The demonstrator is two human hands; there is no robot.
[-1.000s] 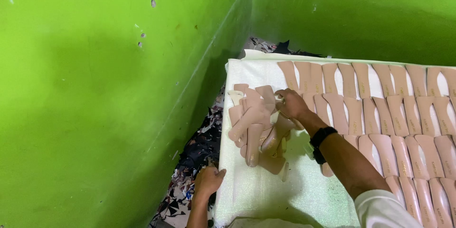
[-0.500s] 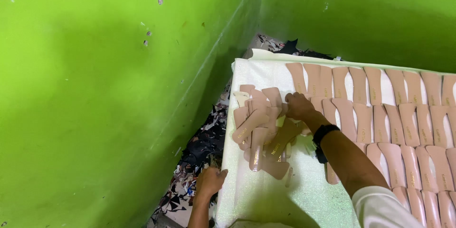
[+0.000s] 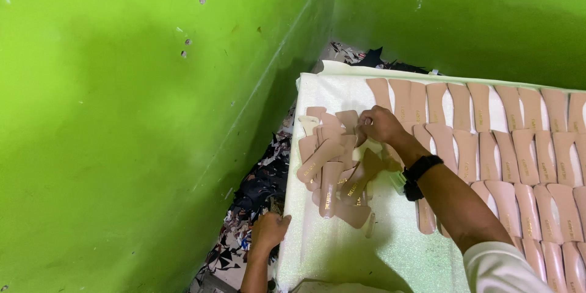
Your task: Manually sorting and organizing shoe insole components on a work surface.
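Two hands, right hand (image 3: 379, 124) pinching insole pile (image 3: 334, 168), left hand (image 3: 269, 231) gripping board edge (image 3: 292, 220).

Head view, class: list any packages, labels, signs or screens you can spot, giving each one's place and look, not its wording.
Packages, signs, screens: none visible.
Stamped marks: small gold lettering on the beige insole pieces, both in the neat rows and in the loose pile under the right hand.
Wristband: black, on the right wrist; whether it has a screen cannot be told.

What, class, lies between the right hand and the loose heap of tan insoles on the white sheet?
Nothing visible. The right hand already rests on the top edge of the heap. The left hand grips the sheet edge, apart from the heap.
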